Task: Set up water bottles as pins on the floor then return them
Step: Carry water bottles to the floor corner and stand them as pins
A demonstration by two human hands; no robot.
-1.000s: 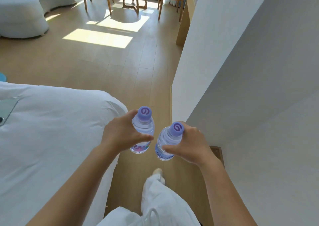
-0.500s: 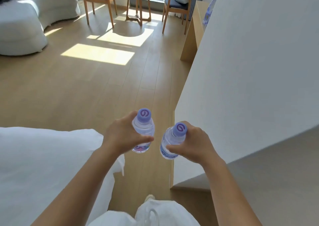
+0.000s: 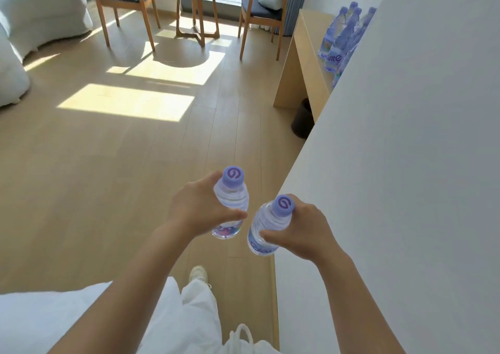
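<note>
Plainly both hands are loaded: the left hand (image 3: 197, 210) wraps its fingers round the middle of one water bottle (image 3: 230, 205), thumb laid across the front, and the right hand (image 3: 303, 229) grasps a second bottle (image 3: 266, 229) the same way. Each bottle is held about upright with its purple cap toward the camera, the second leaning a little to the right. They sit just beside each other at lower centre of the frame without touching — one to a hand, which looks like the handy way to carry a pair on foot.

Below them, a shoe (image 3: 198, 274) and white trousers (image 3: 194, 315) show above the wooden floor (image 3: 108, 178), so the bottles are up in the air, not yet set down. A white wall (image 3: 405, 164) fills the right side. At upper right, more bottles (image 3: 341, 37) stand crowded on a wooden desk (image 3: 303, 64) — likely the stock. Whether this pair is heading out as pins or back there, I cannot tell. No bottles stand on the open floor.
</note>
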